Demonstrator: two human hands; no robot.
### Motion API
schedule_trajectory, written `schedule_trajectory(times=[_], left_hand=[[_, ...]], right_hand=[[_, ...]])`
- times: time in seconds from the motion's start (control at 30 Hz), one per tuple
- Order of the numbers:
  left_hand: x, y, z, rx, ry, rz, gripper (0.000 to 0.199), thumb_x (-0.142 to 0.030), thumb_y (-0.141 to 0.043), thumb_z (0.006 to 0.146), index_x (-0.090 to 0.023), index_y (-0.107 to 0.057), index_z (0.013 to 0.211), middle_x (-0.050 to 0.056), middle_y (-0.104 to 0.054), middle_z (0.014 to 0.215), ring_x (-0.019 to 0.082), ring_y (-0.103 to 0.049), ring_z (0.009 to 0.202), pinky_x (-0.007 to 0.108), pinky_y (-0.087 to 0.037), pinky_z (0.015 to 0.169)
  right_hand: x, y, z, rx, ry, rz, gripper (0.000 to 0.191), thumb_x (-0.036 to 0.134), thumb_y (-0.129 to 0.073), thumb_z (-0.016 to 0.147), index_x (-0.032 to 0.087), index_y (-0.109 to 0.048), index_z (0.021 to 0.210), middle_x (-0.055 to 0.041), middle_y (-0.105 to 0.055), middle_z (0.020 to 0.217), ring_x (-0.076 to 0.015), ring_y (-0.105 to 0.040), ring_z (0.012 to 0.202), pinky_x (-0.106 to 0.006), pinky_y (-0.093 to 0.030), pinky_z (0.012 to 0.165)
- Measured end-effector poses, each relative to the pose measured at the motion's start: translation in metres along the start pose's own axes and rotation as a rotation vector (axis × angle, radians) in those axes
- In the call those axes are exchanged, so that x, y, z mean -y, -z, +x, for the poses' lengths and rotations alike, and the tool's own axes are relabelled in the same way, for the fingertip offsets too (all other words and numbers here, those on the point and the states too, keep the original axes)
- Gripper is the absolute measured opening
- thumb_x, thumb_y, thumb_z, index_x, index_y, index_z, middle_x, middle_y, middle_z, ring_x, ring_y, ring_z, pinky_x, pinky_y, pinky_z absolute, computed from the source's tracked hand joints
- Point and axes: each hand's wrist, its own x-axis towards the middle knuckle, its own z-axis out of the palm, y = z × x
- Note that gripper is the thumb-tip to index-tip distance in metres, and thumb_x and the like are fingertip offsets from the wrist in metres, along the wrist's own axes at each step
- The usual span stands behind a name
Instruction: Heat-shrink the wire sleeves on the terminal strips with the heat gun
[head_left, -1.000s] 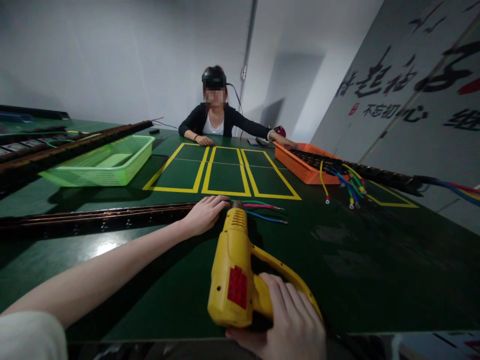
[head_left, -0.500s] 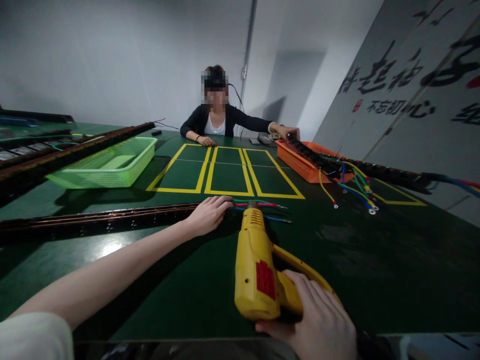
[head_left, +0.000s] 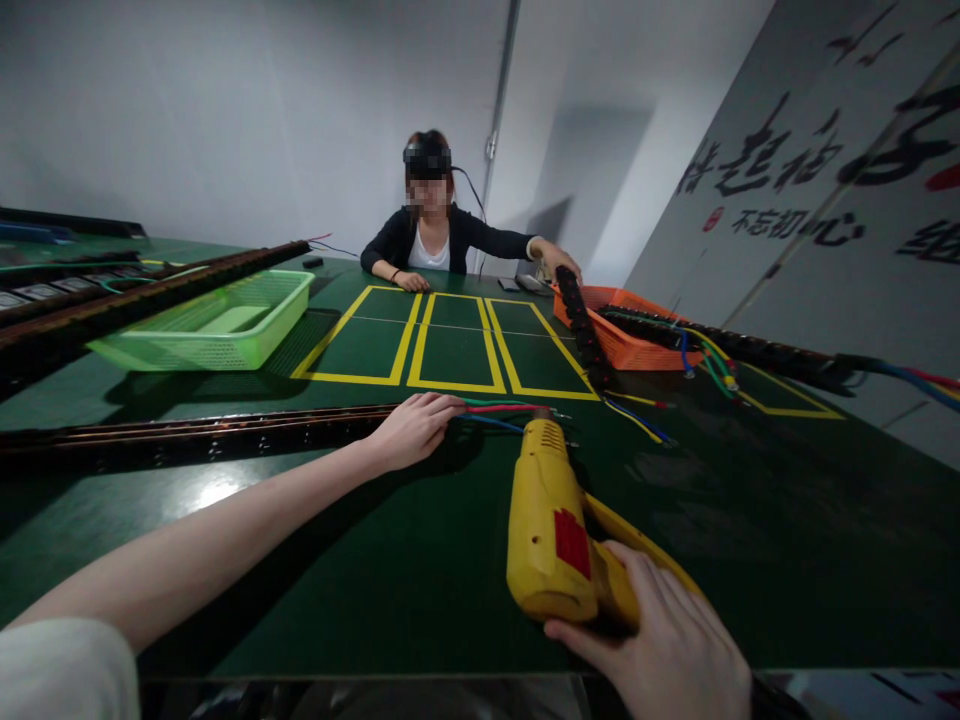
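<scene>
My right hand [head_left: 660, 635] is wrapped around the handle of a yellow heat gun [head_left: 551, 540] with a red patch on its back. The gun's nozzle points away from me, at the tips of red, green and blue wires [head_left: 499, 408]. My left hand [head_left: 420, 430] is closed over these wires where they leave a long dark cable chain [head_left: 247, 432] lying across the table to the left. Its fingertips are turned down, so their exact grip is partly hidden.
Across the green table [head_left: 360, 580], a co-worker's hand [head_left: 556, 258] holds another dark cable chain [head_left: 581, 325] by an orange basket [head_left: 645, 350]. A green basket [head_left: 225, 345] stands at left, beneath long dark strips [head_left: 180, 290]. Yellow tape rectangles [head_left: 457, 385] mark the middle.
My right hand has moved the heat gun rightward along the wires toward their tips. My left hand stays put. The co-worker's cable chain has swung leftward out of the orange basket, toward the tape.
</scene>
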Motion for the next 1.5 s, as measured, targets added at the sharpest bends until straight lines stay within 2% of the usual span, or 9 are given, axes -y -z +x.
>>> schedule_trajectory(times=[0.2,0.47,0.6,0.7,0.87,1.1,1.2,1.33,1.5], left_hand=[[-0.001,0.000,0.001,-0.011,0.004,-0.004,0.042,-0.015,-0.039,0.084,-0.020,-0.044,0.126,0.005,-0.047,0.129,0.020,-0.044,0.114,0.036,-0.038,0.097],[-0.001,0.000,0.002,-0.046,0.005,-0.039,0.037,-0.013,-0.037,0.084,-0.019,-0.048,0.118,0.004,-0.051,0.124,0.018,-0.047,0.111,0.034,-0.039,0.095],[-0.001,0.001,0.000,-0.074,-0.025,-0.041,0.034,-0.014,-0.039,0.083,-0.018,-0.050,0.115,0.005,-0.054,0.119,0.017,-0.050,0.107,0.032,-0.041,0.091],[-0.001,0.001,0.000,-0.078,-0.026,-0.030,0.033,-0.015,-0.039,0.083,-0.018,-0.050,0.114,0.006,-0.055,0.117,0.016,-0.051,0.104,0.031,-0.041,0.089],[-0.001,0.001,0.002,-0.042,-0.018,0.015,0.032,-0.016,-0.040,0.083,-0.017,-0.050,0.113,0.007,-0.052,0.118,0.018,-0.049,0.105,0.033,-0.041,0.091],[-0.005,0.005,0.003,-0.005,-0.005,0.027,0.034,-0.016,-0.039,0.084,-0.018,-0.046,0.117,0.008,-0.050,0.121,0.020,-0.048,0.107,0.035,-0.040,0.092],[-0.005,0.005,0.002,-0.006,-0.005,0.015,0.033,-0.016,-0.037,0.085,-0.019,-0.045,0.117,0.007,-0.049,0.122,0.019,-0.048,0.107,0.034,-0.040,0.093],[-0.004,0.005,0.001,-0.006,0.004,-0.003,0.034,-0.016,-0.037,0.085,-0.019,-0.045,0.118,0.006,-0.048,0.124,0.019,-0.048,0.109,0.034,-0.040,0.094],[-0.003,0.004,0.000,-0.014,0.006,-0.028,0.034,-0.018,-0.038,0.086,-0.019,-0.044,0.119,0.005,-0.048,0.125,0.017,-0.046,0.112,0.033,-0.039,0.097]], right_hand=[[0.011,-0.001,0.000,-0.062,0.071,0.006,0.081,0.082,-0.046,0.060,0.014,-0.052,0.103,-0.0048,-0.062,0.090,-0.0190,-0.055,0.079,-0.031,-0.036,0.073],[0.050,-0.004,-0.005,-0.112,0.065,0.204,0.086,0.085,-0.044,0.058,0.014,-0.054,0.107,-0.0069,-0.063,0.098,-0.0218,-0.055,0.087,-0.034,-0.034,0.080],[0.057,0.000,0.000,-0.119,0.161,0.200,0.088,0.084,-0.047,0.056,0.012,-0.056,0.105,-0.0073,-0.064,0.095,-0.0203,-0.055,0.083,-0.033,-0.035,0.078],[0.057,0.004,0.004,-0.142,0.152,0.222,0.088,0.085,-0.047,0.054,0.011,-0.058,0.101,-0.0063,-0.064,0.091,-0.0184,-0.056,0.079,-0.031,-0.036,0.075],[0.051,0.005,0.005,-0.121,0.139,0.236,0.085,0.085,-0.045,0.057,0.013,-0.058,0.100,-0.0056,-0.064,0.091,-0.0173,-0.057,0.079,-0.030,-0.036,0.075],[0.028,0.000,0.001,-0.031,0.134,0.222,0.084,0.084,-0.046,0.057,0.016,-0.053,0.107,-0.0054,-0.063,0.098,-0.0192,-0.057,0.086,-0.032,-0.035,0.079],[0.019,0.001,0.001,-0.029,0.083,0.218,0.084,0.085,-0.043,0.058,0.016,-0.053,0.105,-0.0059,-0.063,0.096,-0.0198,-0.057,0.086,-0.032,-0.035,0.079],[0.004,0.001,0.003,-0.024,0.055,0.142,0.081,0.085,-0.041,0.059,0.017,-0.054,0.103,-0.0037,-0.063,0.092,-0.0190,-0.057,0.084,-0.031,-0.036,0.078],[-0.009,-0.003,0.002,-0.044,0.037,0.004,0.083,0.084,-0.041,0.061,0.014,-0.055,0.103,-0.0063,-0.063,0.092,-0.0204,-0.057,0.082,-0.031,-0.037,0.076]])
